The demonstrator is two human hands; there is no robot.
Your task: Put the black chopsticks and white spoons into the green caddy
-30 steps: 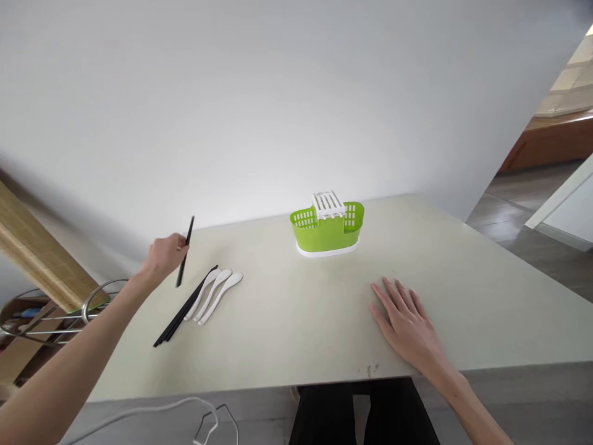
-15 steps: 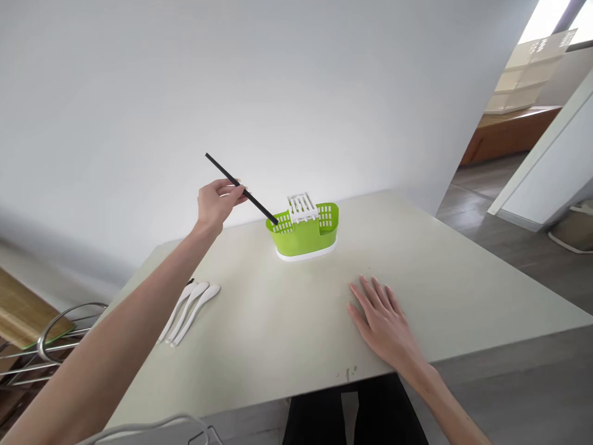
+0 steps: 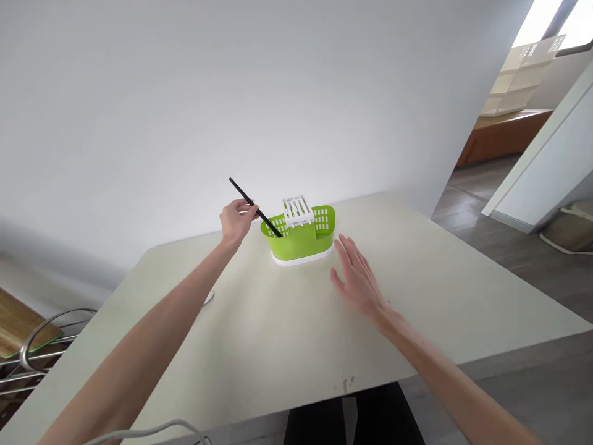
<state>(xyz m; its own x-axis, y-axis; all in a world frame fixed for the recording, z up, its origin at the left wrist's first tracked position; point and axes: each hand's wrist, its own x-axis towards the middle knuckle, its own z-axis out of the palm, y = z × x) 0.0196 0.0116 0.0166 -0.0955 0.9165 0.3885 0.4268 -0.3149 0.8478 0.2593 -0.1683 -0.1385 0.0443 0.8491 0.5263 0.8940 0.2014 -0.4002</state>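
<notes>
My left hand (image 3: 238,219) pinches black chopsticks (image 3: 241,191), held slanting; whether it is one or a pair I cannot tell. Their lower end reaches into the left compartment of a green utensil basket (image 3: 296,244) with a white base and a white slotted rack (image 3: 297,211) over its middle. My right hand (image 3: 356,275) is close to the basket's right front, fingers stretched out and nothing in them. Under my left forearm the tip of a white spoon (image 3: 209,297) shows; the rest is hidden by the arm.
The basket stands on a pale table (image 3: 273,346) against a white wall (image 3: 185,111). At the left edge is a metal wire rack (image 3: 34,346) with a wooden board (image 3: 21,321). A grey cable or wire (image 3: 157,426) curves along the near left edge.
My left hand has moved right and down, bringing the chopsticks' lower end into the basket. My right hand has come up from the table towards the basket's right side. My left forearm now covers most of the spoons.
</notes>
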